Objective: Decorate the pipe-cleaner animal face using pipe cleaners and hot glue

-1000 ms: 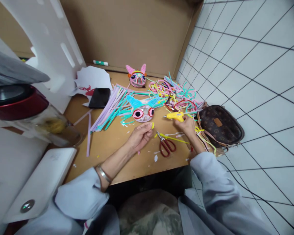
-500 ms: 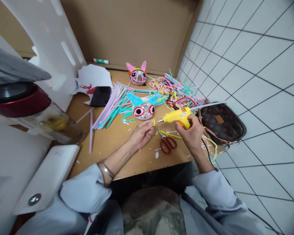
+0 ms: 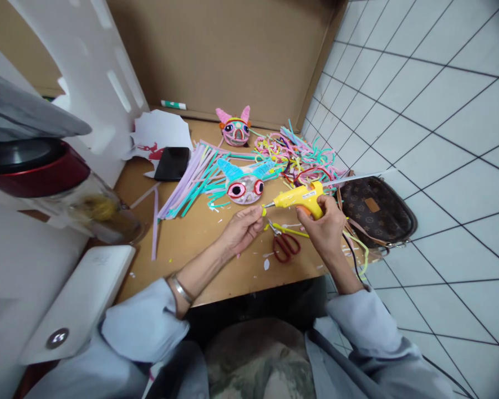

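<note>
Pinched between the thumb and finger of my left hand (image 3: 245, 226) is a small yellow piece (image 3: 264, 211), perhaps a bit of pipe cleaner. My right hand (image 3: 326, 224) is wrapped round the handle of a yellow hot glue gun (image 3: 299, 198), its metal nozzle touching or almost touching the yellow piece. A long clear glue stick (image 3: 357, 177) juts from the gun's back. Just beyond my left hand sits a mask-like figure with blue ears and pink-rimmed eyes (image 3: 245, 187). Red-handled scissors (image 3: 286, 246) lie below the gun, beside a yellow pipe cleaner (image 3: 291, 230).
A pink-eared figure (image 3: 235, 132) stands behind. Lilac and teal pipe cleaners (image 3: 187, 180) lie left, a tangled pile (image 3: 299, 155) right. Around them are a black phone (image 3: 172, 164), white paper (image 3: 162, 128), a brown bag (image 3: 376, 210), a glass jar (image 3: 103, 208) and a white power bank (image 3: 83, 299).
The nozzle and the yellow piece have come together, with my left hand slightly further right. The power bank's display now shows digits. The view has shifted a little.
</note>
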Demonstrator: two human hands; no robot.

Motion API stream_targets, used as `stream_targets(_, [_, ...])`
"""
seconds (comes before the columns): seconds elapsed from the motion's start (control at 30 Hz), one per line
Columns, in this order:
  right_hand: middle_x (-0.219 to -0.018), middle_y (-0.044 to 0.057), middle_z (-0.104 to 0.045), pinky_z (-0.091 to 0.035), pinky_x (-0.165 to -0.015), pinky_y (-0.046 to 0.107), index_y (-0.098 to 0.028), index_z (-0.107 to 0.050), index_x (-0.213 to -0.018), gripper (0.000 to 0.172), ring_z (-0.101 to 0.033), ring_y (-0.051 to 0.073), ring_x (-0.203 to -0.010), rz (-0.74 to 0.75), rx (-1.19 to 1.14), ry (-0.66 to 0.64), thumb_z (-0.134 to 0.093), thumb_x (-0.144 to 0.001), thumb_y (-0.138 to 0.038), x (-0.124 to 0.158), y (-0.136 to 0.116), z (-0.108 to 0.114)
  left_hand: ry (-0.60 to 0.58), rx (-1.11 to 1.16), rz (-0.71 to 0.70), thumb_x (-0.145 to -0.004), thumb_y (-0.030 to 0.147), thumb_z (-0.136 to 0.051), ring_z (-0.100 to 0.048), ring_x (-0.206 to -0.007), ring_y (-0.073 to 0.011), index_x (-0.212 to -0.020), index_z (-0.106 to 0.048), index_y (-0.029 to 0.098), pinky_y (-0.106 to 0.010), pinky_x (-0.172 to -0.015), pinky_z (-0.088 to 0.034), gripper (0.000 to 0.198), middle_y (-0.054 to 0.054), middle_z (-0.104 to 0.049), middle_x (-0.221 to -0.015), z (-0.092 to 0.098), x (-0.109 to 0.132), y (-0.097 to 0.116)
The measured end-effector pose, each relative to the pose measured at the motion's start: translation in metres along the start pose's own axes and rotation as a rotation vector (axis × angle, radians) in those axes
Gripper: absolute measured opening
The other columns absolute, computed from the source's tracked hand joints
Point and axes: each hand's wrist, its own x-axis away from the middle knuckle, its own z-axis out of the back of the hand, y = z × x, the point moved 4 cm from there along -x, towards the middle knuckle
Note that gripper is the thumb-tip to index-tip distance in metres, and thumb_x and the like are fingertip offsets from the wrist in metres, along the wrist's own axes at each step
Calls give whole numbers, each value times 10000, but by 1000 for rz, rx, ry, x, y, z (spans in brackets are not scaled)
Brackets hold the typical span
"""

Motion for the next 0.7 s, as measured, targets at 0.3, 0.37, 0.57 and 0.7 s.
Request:
stream_targets(0.3, [-752,-7,-583,-475,-658,314,-227,-534,-827,271,-553,172,-677,51,58,39,-675,-723,-433,-3,1,5,-17,-47,-2,-568,411,-952,-391,-499,-40,-607,-589,131,-160,-501,-344,460,54,-460,-508,2,-1,-1])
stream_targets(0.37, [-763,-3,-585,-468,-663,314,-221,-538,-828,271,-542,167,-670,58,62,43,-674,-720,-429,-3,1,6,-16,-57,-8,-543,419,-960,-390,-498,-40,-604,-589,128,-164,-501,-337,476,53,-464,-510,2,-1,-1])
stream_targets(0.57, [-778,2,-599,-459,-665,305,-226,-536,-833,259,-522,165,-665,106,75,38,-664,-731,-427,-4,2,7,0,-73,-13,-527,421,-963,-390,-497,-33,-601,-586,122,-161,-495,-314,487,52,-470,-520,1,0,-1])
stream_targets(0.7, [-761,-8,-584,-453,-648,301,-225,-532,-833,281,-510,158,-648,112,54,41,-674,-726,-443,-4,3,9,-2,-88,-15,-521,424,-961,-385,-496,-33,-595,-587,121,-162,-486,-296,487,54,-460,-512,0,-1,0])
